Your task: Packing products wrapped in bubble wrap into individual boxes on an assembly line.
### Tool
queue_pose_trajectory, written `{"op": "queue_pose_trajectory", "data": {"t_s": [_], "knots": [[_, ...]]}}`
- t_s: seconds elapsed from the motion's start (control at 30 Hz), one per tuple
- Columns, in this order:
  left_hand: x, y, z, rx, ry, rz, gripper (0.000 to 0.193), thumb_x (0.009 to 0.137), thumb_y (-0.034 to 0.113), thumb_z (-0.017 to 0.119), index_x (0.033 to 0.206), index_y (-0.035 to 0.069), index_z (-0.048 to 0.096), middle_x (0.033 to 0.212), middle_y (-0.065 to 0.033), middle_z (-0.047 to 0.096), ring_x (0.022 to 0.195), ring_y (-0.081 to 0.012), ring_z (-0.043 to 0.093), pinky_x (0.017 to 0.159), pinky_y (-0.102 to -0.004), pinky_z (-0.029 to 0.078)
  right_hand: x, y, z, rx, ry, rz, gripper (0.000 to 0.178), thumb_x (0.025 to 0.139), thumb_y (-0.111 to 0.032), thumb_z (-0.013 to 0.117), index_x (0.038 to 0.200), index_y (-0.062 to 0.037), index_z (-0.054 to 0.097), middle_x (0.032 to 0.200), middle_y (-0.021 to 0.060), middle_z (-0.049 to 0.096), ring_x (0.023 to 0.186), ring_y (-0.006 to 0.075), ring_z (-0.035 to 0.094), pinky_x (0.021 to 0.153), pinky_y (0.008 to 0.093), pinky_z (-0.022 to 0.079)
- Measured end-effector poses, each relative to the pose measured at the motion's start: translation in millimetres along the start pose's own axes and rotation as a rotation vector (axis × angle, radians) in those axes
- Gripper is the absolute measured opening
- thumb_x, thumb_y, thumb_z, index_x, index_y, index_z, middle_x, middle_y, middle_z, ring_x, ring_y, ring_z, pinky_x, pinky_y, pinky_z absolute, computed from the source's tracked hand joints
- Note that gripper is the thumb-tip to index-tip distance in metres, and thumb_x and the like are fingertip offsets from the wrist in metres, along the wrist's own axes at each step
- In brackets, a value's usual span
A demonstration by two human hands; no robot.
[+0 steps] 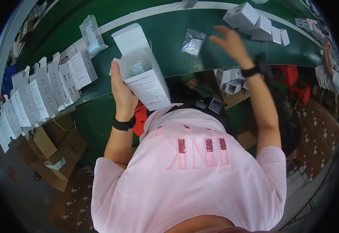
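Observation:
My left hand is closed round the side of a white carton, which it holds tilted over the table's near edge. The carton's lid flap stands up, and something in clear bubble wrap fills its mouth. My right hand hovers over the table with its fingers apart and nothing in them; it is a little blurred. To the left of that hand, a clear zip bag with white and bluish contents lies on the green table.
A row of white cartons with raised flaps lines the left edge. Near it lies a bubble-wrapped bundle. White boxes stand at the back right. Below are an open brown box and red stools; another person is far right.

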State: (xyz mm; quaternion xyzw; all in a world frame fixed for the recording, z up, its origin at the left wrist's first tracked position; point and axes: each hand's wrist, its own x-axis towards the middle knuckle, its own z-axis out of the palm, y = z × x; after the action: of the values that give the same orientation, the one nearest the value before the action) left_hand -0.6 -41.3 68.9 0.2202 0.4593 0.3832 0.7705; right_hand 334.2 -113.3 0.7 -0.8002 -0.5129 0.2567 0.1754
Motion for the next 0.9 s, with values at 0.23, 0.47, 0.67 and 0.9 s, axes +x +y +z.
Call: {"op": "queue_pose_trajectory", "data": {"t_s": [0.23,0.47,0.67,0.9], "knots": [[-1,-19,12,0.243,-0.088,-0.001,0.063,0.102,0.048,0.038,0.132,-0.006,0.047,0.117,-0.0116,0.062,0.103,-0.0163,0.061,0.090,-0.0293,0.048,14,39,161,-0.132,0.168,0.084,0.044,0.076,-0.025,0.075,0.110,0.0003,0.064,0.091,0.0173,0.068,0.084,0.0321,0.067,0.078,0.0427,0.052],[-7,-20,33,0.302,-0.238,-0.012,0.061,0.100,0.049,0.042,0.128,-0.004,0.053,0.111,-0.0099,0.064,0.096,-0.0126,0.061,0.083,-0.0251,0.049,5,-111,-74,0.820,0.127,-0.138,0.017,0.084,-0.012,0.073,0.095,-0.0017,0.066,0.083,0.0010,0.066,0.064,0.0054,0.055,0.057,0.0201,0.042],[-11,-25,56,0.281,-0.428,-0.104,0.071,0.100,0.059,0.030,0.117,-0.003,0.059,0.097,-0.0065,0.062,0.083,-0.0097,0.054,0.075,-0.0260,0.045,-48,-193,-90,0.040,-0.247,-0.484,0.013,0.075,-0.004,0.072,0.081,-0.0016,0.062,0.068,0.0083,0.061,0.057,0.0202,0.057,0.054,0.0321,0.043],[-34,-33,61,0.296,-0.453,-0.193,0.064,0.099,0.049,0.046,0.134,-0.005,0.042,0.125,-0.0172,0.052,0.116,-0.0191,0.050,0.096,-0.0290,0.041,-15,-184,-100,-0.160,-1.340,-0.569,0.013,0.081,-0.005,0.055,0.087,0.0024,0.063,0.073,0.0195,0.062,0.069,0.0351,0.059,0.065,0.0398,0.046]]}}
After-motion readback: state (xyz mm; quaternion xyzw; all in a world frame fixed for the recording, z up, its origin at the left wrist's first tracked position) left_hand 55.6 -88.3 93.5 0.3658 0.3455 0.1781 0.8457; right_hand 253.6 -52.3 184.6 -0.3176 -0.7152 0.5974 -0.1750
